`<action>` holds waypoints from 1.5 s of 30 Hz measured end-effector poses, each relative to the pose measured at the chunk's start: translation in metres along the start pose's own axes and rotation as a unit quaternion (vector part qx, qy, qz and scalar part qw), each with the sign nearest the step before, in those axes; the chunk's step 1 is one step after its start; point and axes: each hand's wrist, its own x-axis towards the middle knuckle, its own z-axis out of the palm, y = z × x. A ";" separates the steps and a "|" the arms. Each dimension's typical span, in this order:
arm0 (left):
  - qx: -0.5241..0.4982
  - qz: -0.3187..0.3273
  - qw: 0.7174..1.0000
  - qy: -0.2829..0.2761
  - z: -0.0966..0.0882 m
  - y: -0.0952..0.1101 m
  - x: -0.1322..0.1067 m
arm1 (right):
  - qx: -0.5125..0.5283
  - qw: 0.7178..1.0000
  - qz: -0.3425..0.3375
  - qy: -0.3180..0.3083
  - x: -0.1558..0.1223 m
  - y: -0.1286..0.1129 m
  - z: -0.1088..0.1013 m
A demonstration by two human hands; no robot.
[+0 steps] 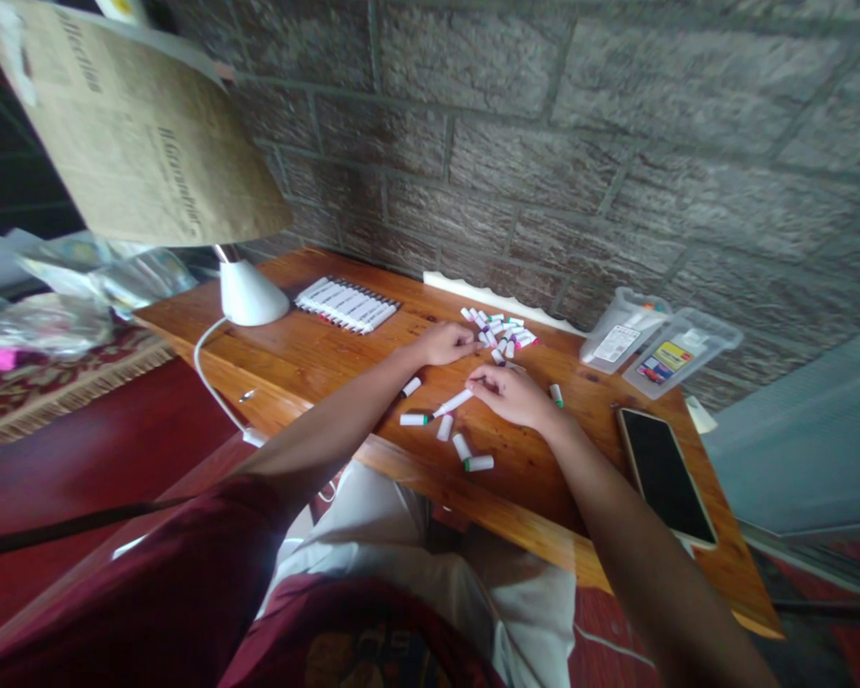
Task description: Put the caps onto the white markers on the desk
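My right hand [510, 394] pinches the end of a white marker [455, 401]. The marker slants down to the left, its dark uncapped tip beside a loose white cap with a green end [414, 419]. My left hand [447, 342] rests on the table at the left edge of a pile of white marker caps [505, 334] with coloured ends. Its fingers are curled, and whatever they hold is hidden. More caps lie in front of my hands, among them a white cap [461, 446] and a green-ended cap [481, 463]. Another green-ended cap [557, 395] sits right of my right hand.
A row of white markers [348, 304] lies on the wooden table [315, 373] at the back left, near a lamp [250, 294]. Two clear plastic containers [680, 354] stand at the back right. A phone [666, 476] lies near the right edge. A brick wall rises behind.
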 end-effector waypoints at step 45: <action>0.099 -0.042 0.994 -0.030 -0.008 0.022 0.006 | -0.053 0.999 0.004 -0.001 0.000 -0.003 -0.007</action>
